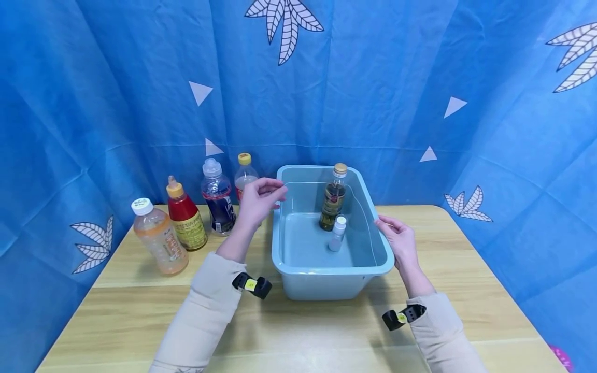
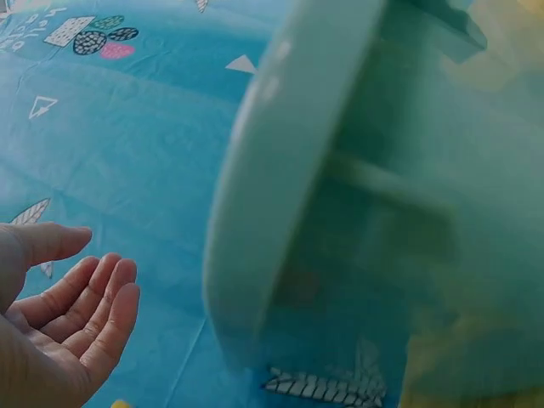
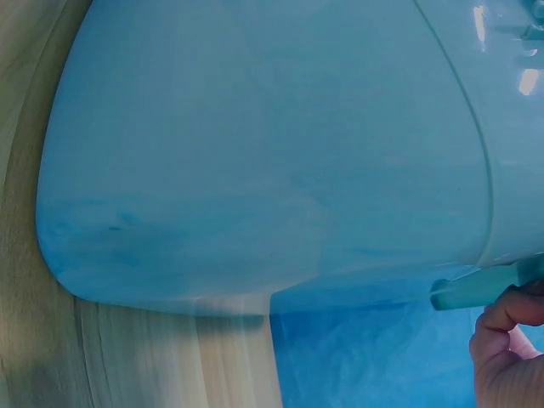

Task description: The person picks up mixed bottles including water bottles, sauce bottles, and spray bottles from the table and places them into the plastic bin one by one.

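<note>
Blue tub (image 1: 298,267) — long axis running away, right hand (image 1: 400,239) at rim

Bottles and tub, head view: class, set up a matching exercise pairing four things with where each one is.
Things:
1. dark bottle
2. small white bottle
3. red sauce bottle
4. right hand

Places:
A. on the table, left of the tub
B. at the tub's right rim
C. upright in the tub, toward the back
D. in the tub, nearer the front

Pairs: 1-C, 2-D, 3-A, 4-B
</note>
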Motion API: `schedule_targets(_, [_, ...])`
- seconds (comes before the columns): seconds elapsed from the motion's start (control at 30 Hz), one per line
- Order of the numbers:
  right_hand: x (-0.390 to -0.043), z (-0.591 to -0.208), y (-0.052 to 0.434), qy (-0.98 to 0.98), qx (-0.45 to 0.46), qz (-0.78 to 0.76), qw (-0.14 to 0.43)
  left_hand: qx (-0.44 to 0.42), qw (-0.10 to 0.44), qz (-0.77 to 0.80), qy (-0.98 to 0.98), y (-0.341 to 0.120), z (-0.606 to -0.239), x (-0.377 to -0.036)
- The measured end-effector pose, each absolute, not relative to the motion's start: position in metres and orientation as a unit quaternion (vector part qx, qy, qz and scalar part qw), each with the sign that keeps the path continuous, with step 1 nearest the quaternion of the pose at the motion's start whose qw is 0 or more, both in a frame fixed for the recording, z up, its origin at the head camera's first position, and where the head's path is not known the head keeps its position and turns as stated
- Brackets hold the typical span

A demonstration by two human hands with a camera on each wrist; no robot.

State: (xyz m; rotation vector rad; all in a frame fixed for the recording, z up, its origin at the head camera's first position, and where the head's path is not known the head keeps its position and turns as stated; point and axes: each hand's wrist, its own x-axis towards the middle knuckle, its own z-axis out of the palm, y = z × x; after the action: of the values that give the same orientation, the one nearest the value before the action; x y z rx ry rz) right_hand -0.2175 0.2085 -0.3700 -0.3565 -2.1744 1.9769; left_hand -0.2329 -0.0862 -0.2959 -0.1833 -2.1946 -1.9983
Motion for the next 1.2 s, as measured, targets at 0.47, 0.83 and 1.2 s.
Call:
schedule_targets(0.47, [-0.216,-0.369,0.208,-0.730,-0.122,0.667,0.089,-0.043,0.185,-0.644,-0.741,-0.120,-0.312,-0.208])
schedule_targets(0.83, [-0.216,-0.369,0.207,-0.734,-0.121,0.662,0.094,0.001,0.234,-0.624,-0.745,-0.148,-0.319,-0.189])
schedule_targets(1.2, [-0.215,-0.369,0.207,-0.727,-0.121,0.669,0.094,0.068,0.273,-0.569,-0.773,-0.172,-0.321,-0.167])
